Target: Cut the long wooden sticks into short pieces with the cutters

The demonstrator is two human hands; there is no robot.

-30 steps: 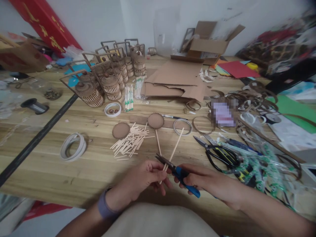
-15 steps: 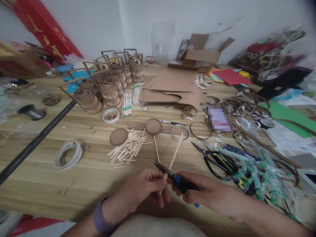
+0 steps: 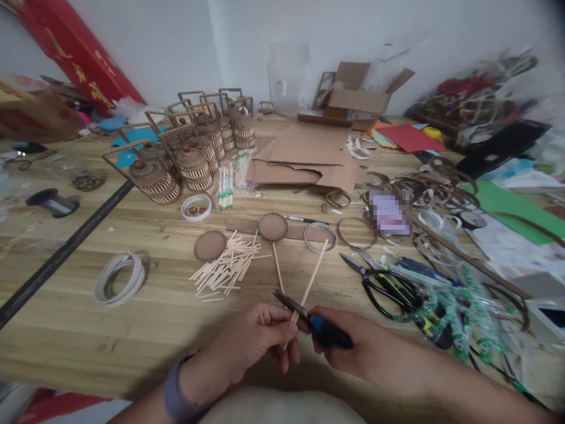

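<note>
My left hand (image 3: 256, 341) pinches the near end of a long thin wooden stick (image 3: 311, 278) that slants up and to the right over the table. My right hand (image 3: 353, 347) is closed round the blue handles of a small pair of cutters (image 3: 309, 319), whose dark blades sit against the stick just beyond my left fingers. A second stick (image 3: 276, 268) lies on the table beside it. A pile of short cut sticks (image 3: 227, 268) lies just beyond my hands, between two round cardboard discs (image 3: 210, 245) (image 3: 272, 227).
Black-handled scissors (image 3: 388, 282) and a tangle of clear packaging lie to the right. Rolls of white tape (image 3: 119, 277) sit at left. Woven cardboard baskets (image 3: 189, 156), flat cardboard sheets (image 3: 309, 153), an open box (image 3: 357, 100) and cardboard rings stand further back on the wooden table (image 3: 88, 330).
My right hand has squeezed tighter on the cutter handles, so less of the blue grip shows. Both hands and the stick stay in about the same place; the view shifted slightly.
</note>
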